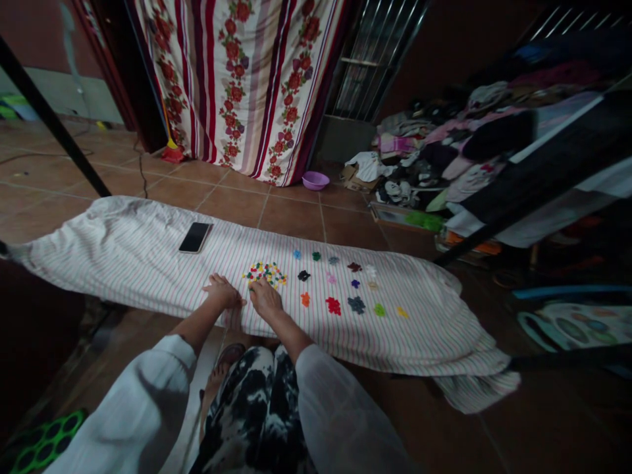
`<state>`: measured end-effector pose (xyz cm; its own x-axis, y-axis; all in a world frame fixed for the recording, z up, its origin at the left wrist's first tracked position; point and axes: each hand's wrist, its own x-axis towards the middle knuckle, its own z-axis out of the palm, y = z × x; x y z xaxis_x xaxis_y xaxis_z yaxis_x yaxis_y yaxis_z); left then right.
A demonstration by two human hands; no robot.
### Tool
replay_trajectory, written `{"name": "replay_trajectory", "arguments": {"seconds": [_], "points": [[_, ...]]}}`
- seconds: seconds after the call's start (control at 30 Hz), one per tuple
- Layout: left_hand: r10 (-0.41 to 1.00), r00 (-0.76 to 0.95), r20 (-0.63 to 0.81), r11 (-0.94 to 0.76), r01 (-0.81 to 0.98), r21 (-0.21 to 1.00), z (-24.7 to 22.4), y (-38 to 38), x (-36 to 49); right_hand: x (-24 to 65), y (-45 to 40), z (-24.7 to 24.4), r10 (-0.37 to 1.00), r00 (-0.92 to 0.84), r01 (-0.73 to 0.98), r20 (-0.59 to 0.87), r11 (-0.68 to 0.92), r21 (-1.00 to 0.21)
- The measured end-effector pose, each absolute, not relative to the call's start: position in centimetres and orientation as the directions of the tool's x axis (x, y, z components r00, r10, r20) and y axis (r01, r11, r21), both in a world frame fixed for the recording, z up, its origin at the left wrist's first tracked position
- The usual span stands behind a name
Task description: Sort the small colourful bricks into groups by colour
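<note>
Pale, loose sleeves (pixel 128 395) lead to a counter (pixel 133 257) draped in soft, wrinkled striped cloth. The left hand (pixel 222 294) lies on it, fingers spread; the right hand (pixel 267 300) curls at the near edge of the mixed bead-like pieces (pixel 269 270), grip unclear. They look light, hard, perhaps slippery, best pinched singly.

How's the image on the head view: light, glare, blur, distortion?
Head view: dim overall, striped cloth brightest; clothes heap sinks into shadow at right; wide-angle stretch toward the edges; small pieces in the mixed pile look soft; no strong glare on the phone.
</note>
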<state>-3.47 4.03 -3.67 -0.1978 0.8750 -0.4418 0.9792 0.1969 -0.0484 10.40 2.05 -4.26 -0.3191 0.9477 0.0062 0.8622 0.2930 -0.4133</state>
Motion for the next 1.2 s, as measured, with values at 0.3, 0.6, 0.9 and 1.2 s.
{"name": "replay_trajectory", "arguments": {"seconds": [0.3,0.6,0.9,1.2], "points": [[0.825,-0.243,-0.509,0.212,0.97,-0.12,-2.7,3.9,-3.0,11.0,2.3,-3.8,0.954,-0.301,0.854,-0.013,0.263,-0.45],[0.823,-0.246,-0.513,0.211,0.969,-0.127,-2.7,4.0,-3.0,11.7,2.6,-4.1,0.949,-0.301,0.783,0.091,0.3,-0.545],[0.832,-0.239,-0.501,0.216,0.971,-0.104,-2.5,3.9,-3.0,14.2,3.6,-5.6,0.979,-0.13,0.725,0.156,0.201,-0.658],[0.822,-0.238,-0.518,0.215,0.971,-0.105,-2.5,4.0,-3.0,16.3,3.5,-7.4,0.976,-0.045,0.681,0.211,0.185,-0.708]]}}
